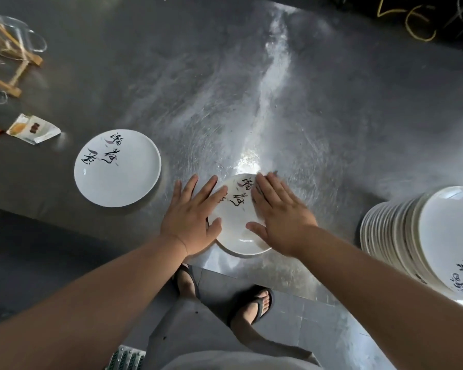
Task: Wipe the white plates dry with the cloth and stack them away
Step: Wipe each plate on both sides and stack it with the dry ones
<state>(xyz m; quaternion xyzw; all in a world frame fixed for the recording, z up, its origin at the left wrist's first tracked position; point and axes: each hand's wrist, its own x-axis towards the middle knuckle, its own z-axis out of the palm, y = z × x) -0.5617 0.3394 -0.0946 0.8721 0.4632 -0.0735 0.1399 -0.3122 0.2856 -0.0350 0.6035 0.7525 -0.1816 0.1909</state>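
- Counted two loose plates, plus one tall stack (439, 231) at right.
- Laid left hand (191, 217) and right hand (278, 214) flat, fingers straight, on near plate (238, 220) at steel table (225, 89) edge.
- Saw glossy white, black brush lettering; second plate (117, 168) further left, matching.

- A plate (238, 222) lies on the desk (251, 89) at its near edge, about midway.
- The left hand (193, 217) lies flat over that plate's left rim, and the right hand (278, 220) lies flat on its right side.
- A second plate (118, 169) lies alone to the left, a little farther back.
- A stack of plates (412, 231) stands at the right, near the edge.
- A packet (34, 129) lies left of the second plate, with a rack (8, 62) behind it.
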